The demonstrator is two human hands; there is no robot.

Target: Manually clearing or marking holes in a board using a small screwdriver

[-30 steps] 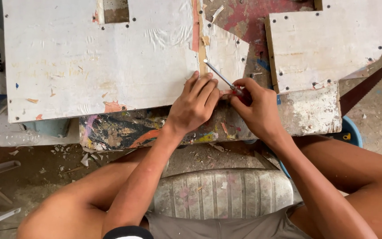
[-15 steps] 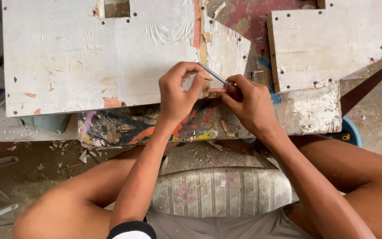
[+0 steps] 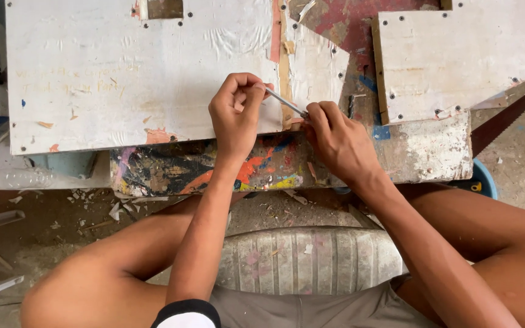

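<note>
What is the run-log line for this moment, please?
left hand: pinches thin metal rod | right hand: grips rod's lower end | under: white board | saw: apart, right

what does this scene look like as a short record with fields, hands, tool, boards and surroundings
left hand: left hand curled, grip on the upper end of a thin metal rod
right hand: right hand pinches the rod's lower end against the work surface
tool: slim, grey, slanted between the two hands
board: large white board, worn, with small holes and a square cutout
second board: smaller white panel to the right
surface: paint-splattered bench under the boards
nearby: saw blade at the right edge
seat: striped cushion between the knees
</note>
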